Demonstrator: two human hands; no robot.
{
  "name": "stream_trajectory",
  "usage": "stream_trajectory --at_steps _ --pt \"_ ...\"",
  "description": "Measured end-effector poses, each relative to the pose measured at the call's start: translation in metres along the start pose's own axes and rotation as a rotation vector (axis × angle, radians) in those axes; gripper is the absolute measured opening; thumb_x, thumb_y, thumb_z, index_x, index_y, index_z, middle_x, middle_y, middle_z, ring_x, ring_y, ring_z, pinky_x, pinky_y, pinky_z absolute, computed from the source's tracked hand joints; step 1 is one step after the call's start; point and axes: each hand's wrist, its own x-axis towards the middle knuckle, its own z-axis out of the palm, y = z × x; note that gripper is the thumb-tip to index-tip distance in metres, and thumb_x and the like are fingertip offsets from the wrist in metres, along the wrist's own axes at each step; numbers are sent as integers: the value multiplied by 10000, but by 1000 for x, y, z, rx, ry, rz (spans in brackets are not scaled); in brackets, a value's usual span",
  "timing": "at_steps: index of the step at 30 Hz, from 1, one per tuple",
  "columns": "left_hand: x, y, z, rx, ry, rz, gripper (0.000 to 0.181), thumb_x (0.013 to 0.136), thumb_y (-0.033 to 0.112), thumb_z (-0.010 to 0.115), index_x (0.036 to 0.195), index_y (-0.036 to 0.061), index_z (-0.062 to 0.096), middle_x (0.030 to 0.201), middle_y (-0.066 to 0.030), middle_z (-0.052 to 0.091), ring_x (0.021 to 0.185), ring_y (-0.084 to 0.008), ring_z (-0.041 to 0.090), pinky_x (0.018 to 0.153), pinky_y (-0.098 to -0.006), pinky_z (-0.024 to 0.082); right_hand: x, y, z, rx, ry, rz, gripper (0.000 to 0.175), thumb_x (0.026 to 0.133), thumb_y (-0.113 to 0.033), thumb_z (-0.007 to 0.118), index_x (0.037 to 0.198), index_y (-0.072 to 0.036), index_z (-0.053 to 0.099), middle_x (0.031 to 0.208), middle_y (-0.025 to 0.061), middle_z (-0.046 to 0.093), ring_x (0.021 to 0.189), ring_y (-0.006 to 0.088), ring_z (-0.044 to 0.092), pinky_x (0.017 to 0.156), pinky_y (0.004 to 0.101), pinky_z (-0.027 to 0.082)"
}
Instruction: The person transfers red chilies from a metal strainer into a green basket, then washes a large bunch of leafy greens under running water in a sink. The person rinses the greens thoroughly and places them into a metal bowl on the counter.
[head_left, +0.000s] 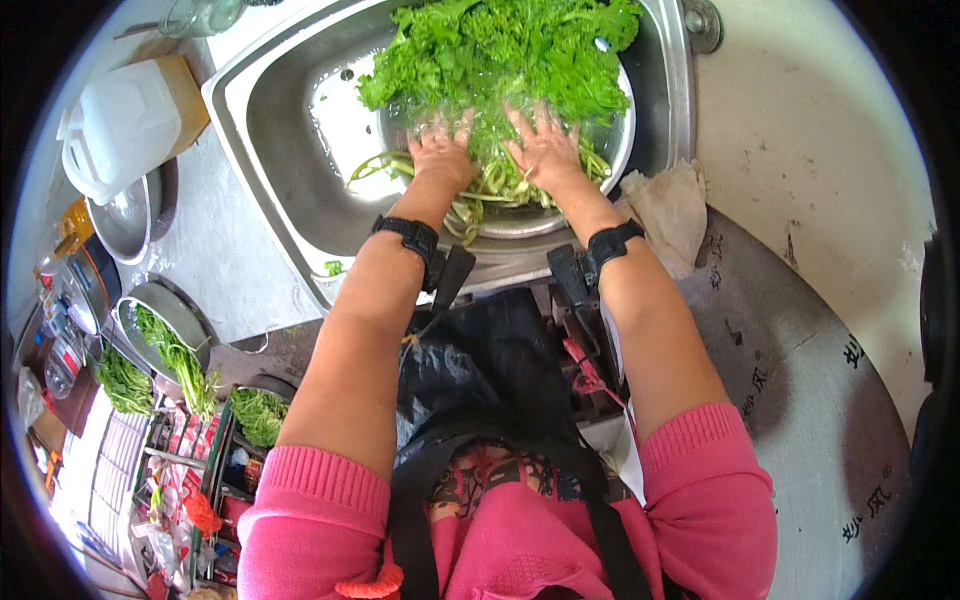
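Observation:
Both of my hands are side by side on wet leafy greens in a round metal basin (627, 142) inside a stainless steel sink (285, 120). My left hand (442, 154) presses on the greens with fingers spread, its fingertips at splashing water. My right hand (546, 146) lies flat with fingers apart, also among the greens. Frilly bright green leaves (510, 52) heap over the basin's far side. Pale stems (502, 180) lie nearer me, and a few hang over the near-left rim. Water hides part of the fingertips.
A cloth (671, 214) hangs at the sink's right corner. On the left stand a plastic jug (127, 120), a metal bowl (124, 225) and a pot of greens (169, 330). A shelf rack (187, 465) with bags is lower left. A grey round surface (810, 420) bears writing.

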Motion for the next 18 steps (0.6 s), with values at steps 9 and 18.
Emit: stream_trajectory --at_steps 9,18 --pt "-60 0 -16 179 -58 130 769 789 728 242 1416 302 113 1461 -201 51 1348 -375 57 1036 -580 70 -26 -9 -9 -26 -132 -2 640 867 -569 317 1415 -288 141 1477 133 0 1363 300 -25 1058 539 -35" --pt "-45 -36 -37 -69 11 349 578 820 471 496 1323 206 394 1299 -259 394 1194 -361 411 978 -439 348 -21 43 -57 698 -166 64 516 892 -502 390 1219 -122 514 1284 141 467 1183 239 452 1025 393 316"
